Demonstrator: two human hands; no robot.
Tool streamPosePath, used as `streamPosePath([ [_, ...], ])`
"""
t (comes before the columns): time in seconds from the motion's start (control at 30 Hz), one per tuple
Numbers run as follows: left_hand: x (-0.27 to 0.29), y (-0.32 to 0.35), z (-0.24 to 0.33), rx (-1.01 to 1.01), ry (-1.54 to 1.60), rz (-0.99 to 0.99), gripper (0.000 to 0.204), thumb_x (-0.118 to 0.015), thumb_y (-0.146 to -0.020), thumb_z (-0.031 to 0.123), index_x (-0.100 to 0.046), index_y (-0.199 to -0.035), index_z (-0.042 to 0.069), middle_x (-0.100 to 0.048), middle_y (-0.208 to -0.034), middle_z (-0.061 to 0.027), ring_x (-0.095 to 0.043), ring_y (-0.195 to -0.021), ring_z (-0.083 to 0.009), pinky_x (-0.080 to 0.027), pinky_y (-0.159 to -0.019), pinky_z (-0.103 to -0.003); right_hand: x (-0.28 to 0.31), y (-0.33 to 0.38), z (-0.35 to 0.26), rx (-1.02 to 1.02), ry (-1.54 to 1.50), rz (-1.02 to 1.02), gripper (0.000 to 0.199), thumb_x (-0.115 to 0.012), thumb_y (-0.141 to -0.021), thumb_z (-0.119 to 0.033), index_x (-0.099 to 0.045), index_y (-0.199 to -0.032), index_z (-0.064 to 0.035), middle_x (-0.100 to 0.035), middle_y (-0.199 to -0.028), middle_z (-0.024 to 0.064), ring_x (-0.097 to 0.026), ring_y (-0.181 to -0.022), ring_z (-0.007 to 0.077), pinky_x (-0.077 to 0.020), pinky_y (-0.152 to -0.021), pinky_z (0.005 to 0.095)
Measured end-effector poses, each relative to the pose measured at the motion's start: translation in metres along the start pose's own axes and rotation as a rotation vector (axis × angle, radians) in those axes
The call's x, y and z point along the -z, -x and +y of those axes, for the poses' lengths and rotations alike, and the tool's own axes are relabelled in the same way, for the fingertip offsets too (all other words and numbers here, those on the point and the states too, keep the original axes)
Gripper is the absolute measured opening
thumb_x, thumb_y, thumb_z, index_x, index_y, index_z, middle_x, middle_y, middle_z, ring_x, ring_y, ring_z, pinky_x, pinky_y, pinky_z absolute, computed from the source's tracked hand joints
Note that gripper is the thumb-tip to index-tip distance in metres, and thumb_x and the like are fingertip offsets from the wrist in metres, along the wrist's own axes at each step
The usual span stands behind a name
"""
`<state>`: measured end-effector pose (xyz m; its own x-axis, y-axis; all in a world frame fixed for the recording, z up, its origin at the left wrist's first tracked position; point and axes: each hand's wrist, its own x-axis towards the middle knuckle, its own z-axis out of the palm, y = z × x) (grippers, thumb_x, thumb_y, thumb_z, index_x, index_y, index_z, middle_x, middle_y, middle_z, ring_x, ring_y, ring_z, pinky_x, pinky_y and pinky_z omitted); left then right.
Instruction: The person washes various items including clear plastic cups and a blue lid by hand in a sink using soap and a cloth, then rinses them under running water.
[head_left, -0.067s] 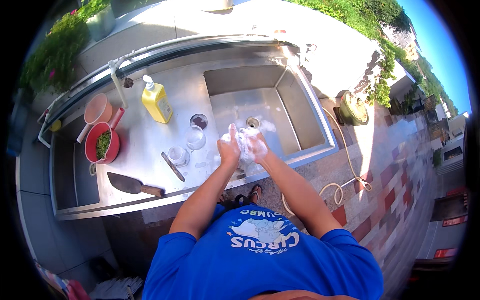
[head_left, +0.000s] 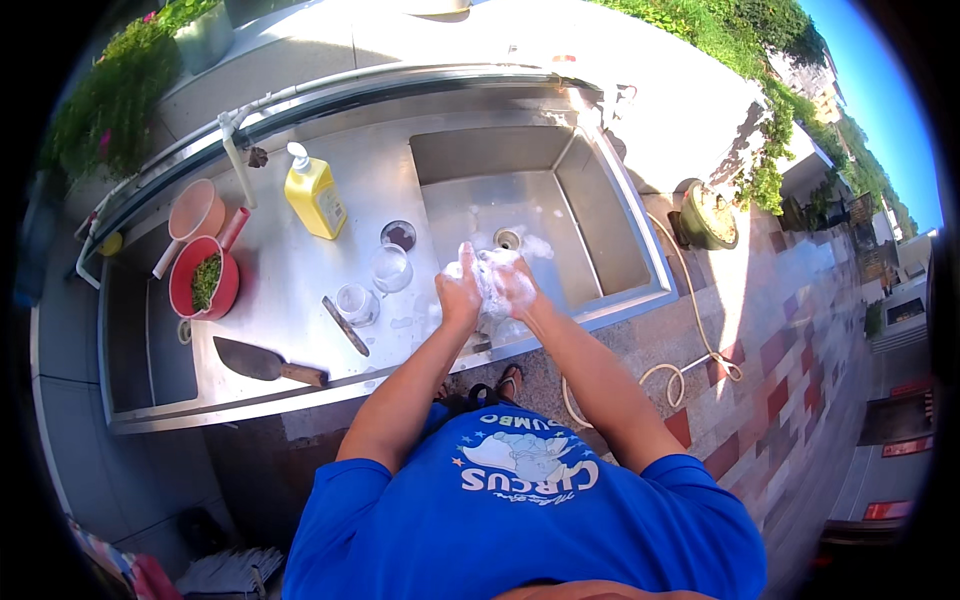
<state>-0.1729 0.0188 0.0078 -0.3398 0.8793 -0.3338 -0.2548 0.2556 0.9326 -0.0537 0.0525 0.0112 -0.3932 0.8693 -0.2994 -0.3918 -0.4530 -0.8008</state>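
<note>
Over the near left part of the steel sink basin (head_left: 490,155), my left hand (head_left: 459,295) and my right hand (head_left: 517,287) are close together, covered in white foam. Left thumb points up; the fingers of both hands curl round something between them that the foam hides. More suds lie by the drain (head_left: 507,238). Left of my hands, two clear glass or plastic cups (head_left: 392,270) stand on the steel counter, with a dark round lid or hole (head_left: 398,236) behind them. A narrow knife (head_left: 345,326) lies beside the nearer cup.
A yellow pump bottle (head_left: 315,198) stands behind the cups. A cleaver (head_left: 250,358) lies near the counter's front edge. Further left are a red pot (head_left: 181,290) with chopped greens and a pink dipper (head_left: 197,212), beside a second basin (head_left: 128,345). A hose (head_left: 692,290) trails over the tiled floor.
</note>
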Motion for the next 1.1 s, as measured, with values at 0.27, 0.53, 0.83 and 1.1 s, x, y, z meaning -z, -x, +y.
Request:
streamPosePath([
  [0.27, 0.007, -0.014, -0.011, 0.172, 0.494, 0.1, 0.051, -0.061, -0.099, 0.054, -0.061, -0.086, 0.004, -0.059, -0.079, -0.005, -0.059, -0.066, -0.0148, -0.053, -0.06, -0.035, 0.044, -0.013, 0.049, 0.001, -0.305, -0.08, 0.019, -0.06, -0.098, -0.021, -0.061, -0.112, -0.0082, -0.065, -0.106, 0.0085, -0.064, -0.1, 0.0187, -0.0556, -0.085, 0.0334],
  [0.53, 0.003, -0.004, -0.011, 0.225, 0.539, 0.07, 0.056, -0.058, -0.099, 0.055, -0.061, -0.104, -0.001, -0.062, -0.092, -0.0115, -0.065, -0.077, -0.0184, -0.058, -0.065, -0.037, -0.021, 0.01, 0.02, 0.363, 0.735, 0.258, 0.012, -0.06, -0.096, -0.01, -0.063, -0.104, -0.001, -0.066, -0.084, 0.0069, -0.061, -0.075, 0.0121, -0.0512, -0.067, 0.0321],
  [0.83, -0.005, -0.011, -0.02, 0.356, 0.718, 0.056, 0.053, -0.054, -0.101, 0.055, -0.061, -0.091, 0.004, -0.058, -0.073, -0.0041, -0.061, -0.063, -0.0189, -0.056, -0.062, -0.039, 0.025, -0.006, 0.053, 0.16, 0.003, 0.238, 0.009, -0.06, -0.096, -0.008, -0.063, -0.098, 0.0005, -0.066, -0.088, 0.0075, -0.06, -0.077, 0.0125, -0.0504, -0.065, 0.031],
  [1.1, -0.011, 0.008, 0.004, 0.279, 0.573, 0.012, 0.05, -0.054, -0.101, 0.055, -0.058, -0.092, 0.007, -0.06, -0.078, -0.005, -0.062, -0.065, -0.0178, -0.057, -0.061, -0.038, 0.003, 0.011, 0.014, 0.056, 0.038, 0.146, 0.013, -0.065, -0.091, -0.002, -0.062, -0.103, -0.0025, -0.067, -0.095, 0.0095, -0.068, -0.083, 0.0196, -0.0569, -0.071, 0.0349],
])
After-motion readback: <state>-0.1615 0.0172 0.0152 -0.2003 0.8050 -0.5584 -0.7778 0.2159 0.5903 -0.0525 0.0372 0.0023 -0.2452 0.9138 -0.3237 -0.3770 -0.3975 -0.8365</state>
